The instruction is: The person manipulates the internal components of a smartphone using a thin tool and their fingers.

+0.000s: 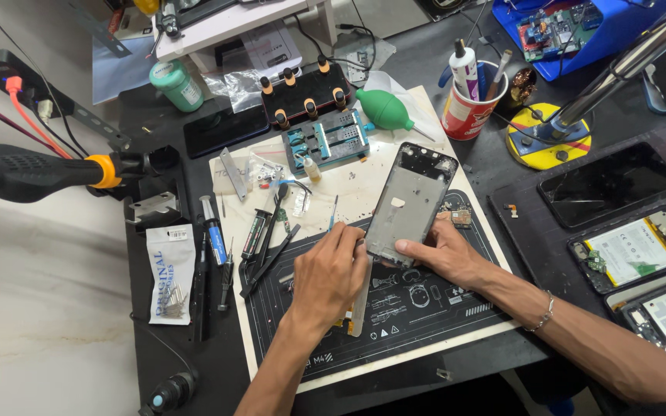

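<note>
I see my right hand pinching the lower corner of a grey phone frame, thumb on top and the other fingers curled under it, so those fingers are clamped on the frame. The frame tilts up and away from that hand, its far end lifted over the black work mat. My left hand sits just beside the frame's lower left edge, fingertips bunched together and touching that edge; I cannot tell whether they grip a small tool. Under that palm lies a pale strip-like part on the mat.

Just left of my left fingers lie black tweezers and a small dark tube. Beyond the fingertips stands a blue-grey holding jig, with a green air blower near the frame's far end and a red cup of tools behind it. Well to the right of my right hand lie a dark phone screen and an opened phone.
</note>
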